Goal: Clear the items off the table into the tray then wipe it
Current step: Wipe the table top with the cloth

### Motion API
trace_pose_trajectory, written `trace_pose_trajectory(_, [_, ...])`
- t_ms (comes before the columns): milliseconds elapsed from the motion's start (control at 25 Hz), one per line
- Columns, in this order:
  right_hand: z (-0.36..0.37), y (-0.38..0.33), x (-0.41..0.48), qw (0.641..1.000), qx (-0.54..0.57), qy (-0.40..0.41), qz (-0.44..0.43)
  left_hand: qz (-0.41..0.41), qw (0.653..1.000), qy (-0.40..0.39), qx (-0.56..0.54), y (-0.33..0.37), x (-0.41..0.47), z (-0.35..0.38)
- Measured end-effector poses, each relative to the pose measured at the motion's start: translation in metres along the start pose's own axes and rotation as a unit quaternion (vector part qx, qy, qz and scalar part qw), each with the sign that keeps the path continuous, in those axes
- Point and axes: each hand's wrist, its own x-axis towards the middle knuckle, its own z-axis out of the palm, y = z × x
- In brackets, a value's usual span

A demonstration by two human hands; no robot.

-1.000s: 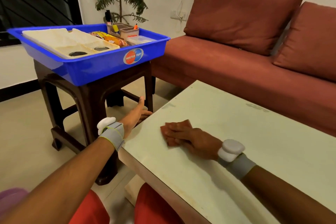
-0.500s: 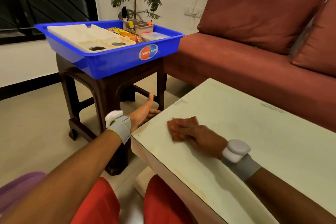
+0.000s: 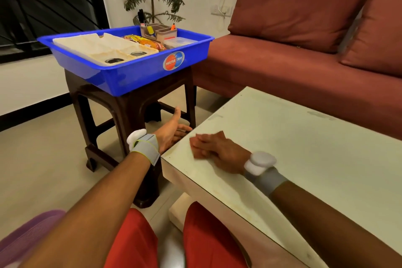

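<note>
Wipe step in hand; the clearing looks done. The visible part of the counter (image 3: 282,150) carries nothing but the cloth (image 3: 195,154). Blue tray (image 3: 130,81) sits on a brown stool (image 3: 121,113) to the far left, well apart from the counter, and is already loaded: cream divided plate (image 3: 97,47), snack packet (image 3: 148,42), pen holder (image 3: 159,31), clear box (image 3: 178,41).

Right hand (image 3: 219,151) lies flat on the reddish cloth near the counter's left edge, fingers (image 3: 203,139) straight and pressing down, not curled around it. The cloth is mostly hidden under the hand, with only its left margin showing. Some motion blur there.

Left hand (image 3: 168,131) is off the counter, just beside its left edge and slightly below the top, palm open, fingers extended, thumb up. It holds nothing. Likely cupped to catch whatever the cloth pushes off; that is a guess.

Next move, judged: sweep the cloth the last bit leftward over the edge into the waiting palm, keeping flat pressure so it doesn't bunch. Much of the counter to the right and far side, including a faint smudge (image 3: 319,114), probably needs passes too.
</note>
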Motion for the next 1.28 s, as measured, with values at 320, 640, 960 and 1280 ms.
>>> trace_pose_trajectory(320, [0.003,-0.030,-0.061,0.993,0.063,-0.015,-0.103,0.093,0.971,0.009,0.218,0.013,-0.010,0.021])
trace_pose_trajectory(640, [0.010,-0.036,-0.061,0.998,0.050,-0.035,-0.028,0.330,0.868,0.062,0.365,-0.005,-0.021,0.045])
trace_pose_trajectory(960, [-0.013,0.011,-0.078,0.997,-0.002,-0.025,0.076,0.344,0.785,-0.002,0.515,-0.011,-0.024,0.053])
trace_pose_trajectory(1280, [-0.030,0.019,-0.156,1.000,0.005,-0.009,0.029,0.331,0.780,0.005,0.531,-0.011,-0.028,0.054])
